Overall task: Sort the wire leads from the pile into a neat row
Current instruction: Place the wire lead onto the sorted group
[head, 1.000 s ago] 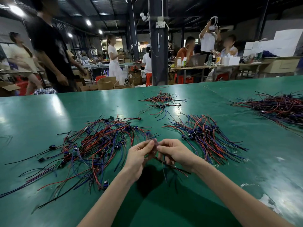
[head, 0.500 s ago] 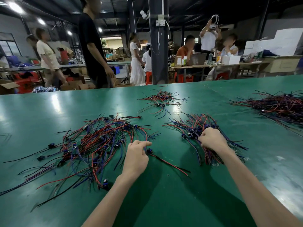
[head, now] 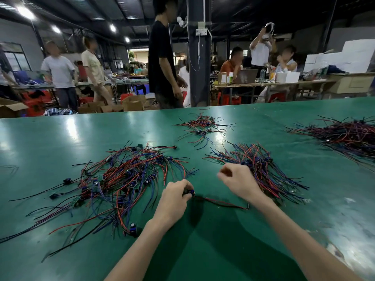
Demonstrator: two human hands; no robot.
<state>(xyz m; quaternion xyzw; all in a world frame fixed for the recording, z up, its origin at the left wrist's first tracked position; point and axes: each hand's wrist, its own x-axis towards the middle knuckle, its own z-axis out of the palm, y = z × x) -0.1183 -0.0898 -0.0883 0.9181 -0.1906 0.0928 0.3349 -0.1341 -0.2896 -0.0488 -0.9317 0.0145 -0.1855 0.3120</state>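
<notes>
Across the green bench [head: 60, 142] sprawls the big tangled pile [head: 121, 179] toward its left edge, with the tidier row [head: 257, 165] mid-bench. Our left grip [head: 174, 199] is clamped on one red-and-black wire lead [head: 219, 202] lying toward the near edge; our right grip [head: 239, 181] hovers just beside the row (blurred, so we cannot tell its state).

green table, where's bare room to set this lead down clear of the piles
The green table is bare at the near edge, between the forearms, and on the far-left stretch beyond the tangled pile. Crowded: the strip between tangled pile and fanned bundle, where the left hand pinches the wire lead.
</notes>
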